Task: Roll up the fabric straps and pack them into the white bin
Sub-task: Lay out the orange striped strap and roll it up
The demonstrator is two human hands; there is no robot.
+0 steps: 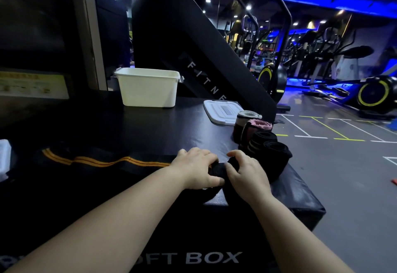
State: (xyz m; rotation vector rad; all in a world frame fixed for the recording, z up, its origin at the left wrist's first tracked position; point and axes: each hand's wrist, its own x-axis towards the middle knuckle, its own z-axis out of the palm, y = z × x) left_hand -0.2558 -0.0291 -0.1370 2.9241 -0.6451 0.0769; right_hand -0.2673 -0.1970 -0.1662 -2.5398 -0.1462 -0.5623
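A black fabric strap with an orange stripe (101, 162) lies flat across the black soft box (150, 135), running from the left toward my hands. Its right end is a small black roll (219, 169). My left hand (196, 168) grips the roll from the left, and my right hand (247, 173) grips it from the right. Several rolled straps stand along the right edge: a grey one (247, 118), a pink one (258, 125) and two black ones (272, 148). The white bin (148, 88) stands open at the back of the box.
The bin's white lid (221, 110) lies flat to the right of the bin. A white object (4, 159) shows at the left edge. A black stair machine (193, 43) rises behind the box. Exercise bikes (373, 94) stand on the grey floor to the right.
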